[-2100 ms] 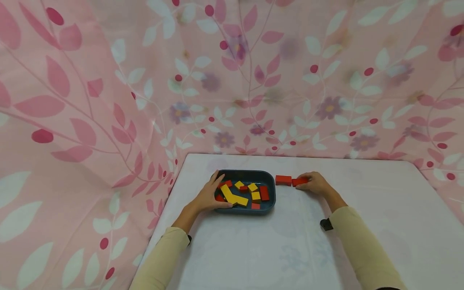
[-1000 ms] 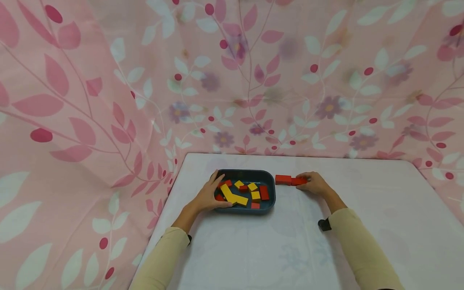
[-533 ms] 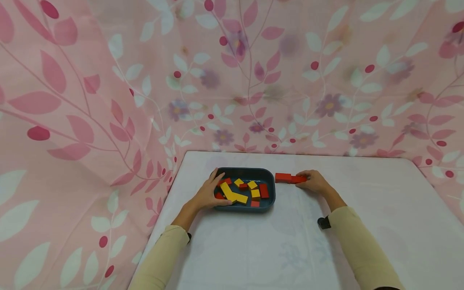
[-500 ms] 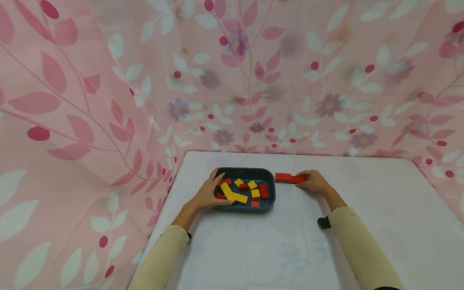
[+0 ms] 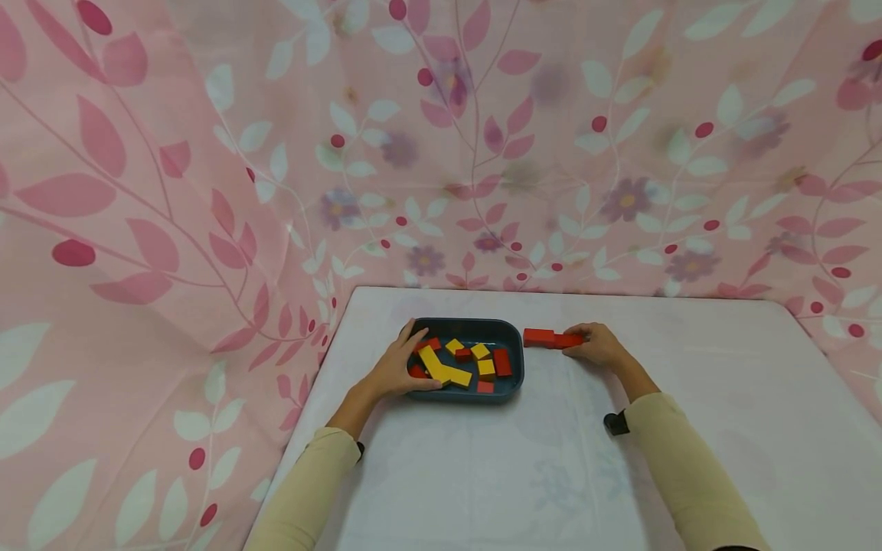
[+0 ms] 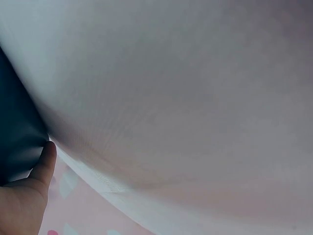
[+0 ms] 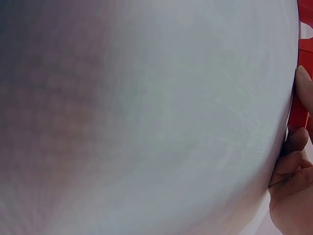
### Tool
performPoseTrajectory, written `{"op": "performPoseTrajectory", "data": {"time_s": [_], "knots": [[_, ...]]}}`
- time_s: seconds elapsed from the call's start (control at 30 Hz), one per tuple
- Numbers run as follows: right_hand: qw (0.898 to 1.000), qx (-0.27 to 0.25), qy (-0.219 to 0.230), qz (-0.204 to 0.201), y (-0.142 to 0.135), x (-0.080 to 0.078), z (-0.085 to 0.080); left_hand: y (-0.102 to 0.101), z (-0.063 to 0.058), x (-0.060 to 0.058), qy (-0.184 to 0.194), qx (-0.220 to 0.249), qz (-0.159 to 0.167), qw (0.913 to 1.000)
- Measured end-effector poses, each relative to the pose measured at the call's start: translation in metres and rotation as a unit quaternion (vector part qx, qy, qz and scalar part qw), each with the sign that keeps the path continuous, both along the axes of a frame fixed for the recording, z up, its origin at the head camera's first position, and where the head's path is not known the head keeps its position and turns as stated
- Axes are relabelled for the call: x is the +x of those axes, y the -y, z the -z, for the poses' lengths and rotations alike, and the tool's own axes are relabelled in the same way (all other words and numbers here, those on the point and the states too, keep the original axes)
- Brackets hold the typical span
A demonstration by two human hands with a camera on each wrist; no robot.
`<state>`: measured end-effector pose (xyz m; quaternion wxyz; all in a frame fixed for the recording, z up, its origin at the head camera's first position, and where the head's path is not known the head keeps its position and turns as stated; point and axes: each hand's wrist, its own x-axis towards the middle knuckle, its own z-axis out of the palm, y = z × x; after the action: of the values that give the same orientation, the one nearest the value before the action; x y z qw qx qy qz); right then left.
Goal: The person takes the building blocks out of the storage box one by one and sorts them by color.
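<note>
A dark blue rectangular tray stands on the white-covered table in the head view, holding several red and yellow toy blocks. My left hand grips the tray's left end, thumb at the front rim and fingers spread toward the back; the left wrist view shows one digit against its dark wall. Just right of the tray lies a red block. My right hand pinches a second red block, which lies end to end with the first. The fingers cover its right end.
The white cloth-covered table reaches forward to a pink floral curtain at the back and left. Inside the tray, a bent yellow piece lies among smaller yellow and red blocks.
The right hand's red block has shifted slightly and now sits closer against the other red block. The head view has tilted a little. The left hand and tray stay put.
</note>
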<state>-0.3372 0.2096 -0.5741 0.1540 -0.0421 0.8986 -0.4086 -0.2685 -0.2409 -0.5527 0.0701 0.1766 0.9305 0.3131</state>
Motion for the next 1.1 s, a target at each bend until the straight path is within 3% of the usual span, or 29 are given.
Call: {"op": "performPoseTrajectory", "data": {"time_s": [0.63, 1.1], "knots": [[1.000, 0.013, -0.014, -0.003, 0.0025, 0.0001, -0.0014, -0.0006, -0.0013, 0.0019, -0.003, -0.003, -0.012, 0.9999], [0.999, 0.031, -0.024, -0.032, -0.0020, 0.0025, -0.0058, -0.0016, -0.0008, 0.0031, 0.005, -0.006, -0.016, 0.9998]]}}
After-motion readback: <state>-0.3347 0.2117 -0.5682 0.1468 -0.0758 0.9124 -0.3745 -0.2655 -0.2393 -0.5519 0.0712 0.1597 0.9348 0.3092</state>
